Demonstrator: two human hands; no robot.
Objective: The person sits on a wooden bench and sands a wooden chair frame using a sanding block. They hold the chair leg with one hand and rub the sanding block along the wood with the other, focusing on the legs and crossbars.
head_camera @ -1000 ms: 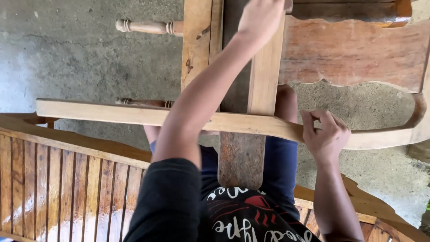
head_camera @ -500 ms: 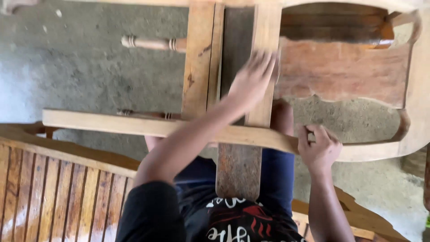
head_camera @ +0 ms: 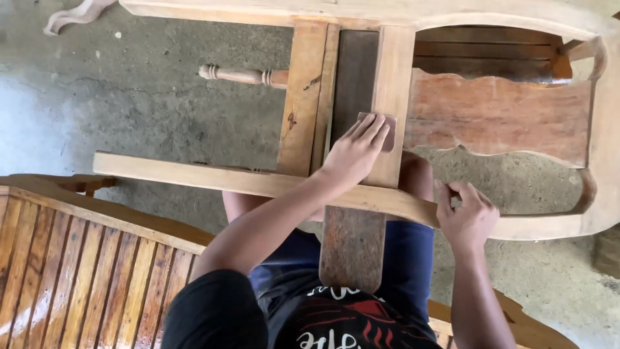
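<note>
- Left hand [head_camera: 354,152] laid flat, fingers together, pressing a small reddish-brown sanding pad [head_camera: 386,129] onto a pale upright slat [head_camera: 394,84] of the unfinished wooden chair frame [head_camera: 452,16].
- Pad sat under the fingertips, partway down the slat, only its far corner and right edge showing.
- Right hand [head_camera: 466,214] curled around the curved lower rail [head_camera: 258,184], fingers folded over its top edge, thumb hidden behind.
- Frame lay across the lap, bare light wood on the rails and slats, a darker worn board [head_camera: 354,71] between two pale slats.
- Carved reddish panel [head_camera: 497,113] with a wavy lower edge stood just right of the sanded slat.
- Turned spindle [head_camera: 242,75] stuck out to the left, touching the left slat.
- Dark plank [head_camera: 352,242] ran from under the rail down towards the body, between blue-clad legs [head_camera: 407,252].
- Slatted varnished bench [head_camera: 84,271] sat at lower left, near the left arm.
- Rough grey concrete floor [head_camera: 129,97] lay beneath everything.
- Left forearm crossed over the lower rail, covering part of it.
</note>
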